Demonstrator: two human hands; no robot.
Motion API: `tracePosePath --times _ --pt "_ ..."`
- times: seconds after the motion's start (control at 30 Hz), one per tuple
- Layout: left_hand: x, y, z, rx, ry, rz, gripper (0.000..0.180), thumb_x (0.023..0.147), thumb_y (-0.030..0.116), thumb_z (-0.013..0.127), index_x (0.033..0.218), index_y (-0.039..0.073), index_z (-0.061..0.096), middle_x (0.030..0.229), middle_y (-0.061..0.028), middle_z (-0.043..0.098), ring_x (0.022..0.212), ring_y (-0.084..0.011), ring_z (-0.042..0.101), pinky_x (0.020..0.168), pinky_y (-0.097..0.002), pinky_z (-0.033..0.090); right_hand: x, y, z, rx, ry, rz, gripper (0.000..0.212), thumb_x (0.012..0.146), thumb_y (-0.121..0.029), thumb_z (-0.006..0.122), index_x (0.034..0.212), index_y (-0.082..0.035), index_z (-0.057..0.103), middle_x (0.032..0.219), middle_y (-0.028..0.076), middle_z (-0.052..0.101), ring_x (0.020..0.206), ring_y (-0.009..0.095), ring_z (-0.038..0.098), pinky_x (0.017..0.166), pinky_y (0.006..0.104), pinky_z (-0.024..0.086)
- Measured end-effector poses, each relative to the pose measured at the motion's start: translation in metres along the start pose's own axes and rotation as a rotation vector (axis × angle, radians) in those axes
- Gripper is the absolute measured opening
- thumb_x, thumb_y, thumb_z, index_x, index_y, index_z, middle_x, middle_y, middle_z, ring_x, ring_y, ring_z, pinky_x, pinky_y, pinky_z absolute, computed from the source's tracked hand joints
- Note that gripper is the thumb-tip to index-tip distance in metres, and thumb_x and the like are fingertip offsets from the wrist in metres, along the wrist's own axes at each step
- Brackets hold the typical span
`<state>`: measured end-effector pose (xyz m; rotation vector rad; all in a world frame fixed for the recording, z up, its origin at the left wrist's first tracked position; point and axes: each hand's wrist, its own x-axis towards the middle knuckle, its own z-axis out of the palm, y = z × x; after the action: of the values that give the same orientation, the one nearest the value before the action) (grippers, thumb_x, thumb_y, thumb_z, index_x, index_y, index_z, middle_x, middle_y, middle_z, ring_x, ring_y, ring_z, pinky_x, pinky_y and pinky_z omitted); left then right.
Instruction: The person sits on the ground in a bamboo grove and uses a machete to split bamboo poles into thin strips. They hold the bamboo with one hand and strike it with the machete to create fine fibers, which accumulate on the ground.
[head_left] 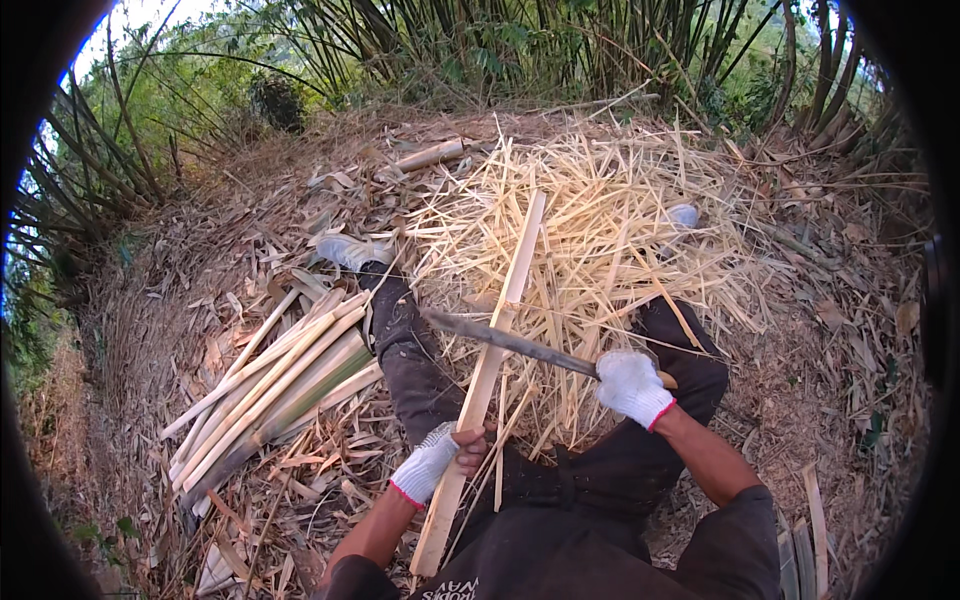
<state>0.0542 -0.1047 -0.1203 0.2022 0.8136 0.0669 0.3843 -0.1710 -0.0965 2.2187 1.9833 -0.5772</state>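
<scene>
My left hand point(440, 460), in a white glove that leaves the fingertips bare, is closed around a long pale strip of split bamboo point(484, 385). The strip slants from beside my lap up and away between my legs. In a white glove with a red cuff, my right hand point(633, 386) grips the handle of a long knife point(510, 341). Its dark, narrow blade points left and lies across the strip, near its middle. Whether the edge bites into the bamboo cannot be made out. Thin bamboo shavings point(590, 220) are heaped beyond and beneath the strip.
A bundle of split bamboo strips point(275, 385) lies left of my left leg. More pieces point(805, 550) are at the lower right. A short bamboo length point(430, 155) rests on the leaf-littered ground point(200, 270) farther off. Bamboo clumps point(560, 50) stand behind.
</scene>
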Motion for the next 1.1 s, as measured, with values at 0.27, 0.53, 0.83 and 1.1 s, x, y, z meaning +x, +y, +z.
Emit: tracePosePath --times 0.27,0.53,0.83,1.1 --pt "-0.022 -0.009 0.024 0.174 0.030 0.056 0.037 0.090 0.015 0.063 0.122 0.006 0.048 0.064 0.0025 0.038 0.048 -0.0068 0.037 0.041 -0.0236 0.035 0.013 -0.007 0.014 -0.067 0.023 -0.094 0.022 0.073 -0.023 0.062 0.082 -0.003 0.063 0.073 0.015 0.067 0.072 0.033 0.068 0.066 0.0433 0.054" --pt "-0.038 0.003 0.041 0.191 -0.003 0.129 0.041 0.090 0.016 0.065 0.124 0.003 0.046 0.065 0.0026 0.038 0.050 -0.0067 0.037 0.043 -0.0238 0.034 0.008 -0.024 -0.035 -0.200 -0.015 -0.320 0.019 0.077 -0.023 0.057 0.080 -0.006 0.066 0.074 0.013 0.068 0.072 0.028 0.069 0.063 0.0375 0.054" --pt "-0.075 -0.008 0.031 0.184 0.073 0.157 0.040 0.090 0.012 0.063 0.124 0.001 0.046 0.067 0.0009 0.040 0.052 -0.0066 0.036 0.044 -0.0229 0.034 0.043 0.004 -0.042 -0.294 0.181 -0.161 0.015 0.076 -0.017 0.055 0.079 -0.008 0.067 0.071 0.014 0.067 0.068 0.028 0.069 0.060 0.0410 0.054" --pt "-0.133 -0.049 -0.002 0.295 0.137 0.119 0.044 0.088 0.019 0.069 0.122 -0.001 0.049 0.067 0.0028 0.040 0.053 -0.0067 0.038 0.047 -0.0232 0.034 0.102 0.104 -0.096 -0.101 0.413 0.370 0.023 0.084 -0.022 0.055 0.083 -0.005 0.070 0.080 0.017 0.070 0.075 0.031 0.070 0.065 0.0446 0.056"
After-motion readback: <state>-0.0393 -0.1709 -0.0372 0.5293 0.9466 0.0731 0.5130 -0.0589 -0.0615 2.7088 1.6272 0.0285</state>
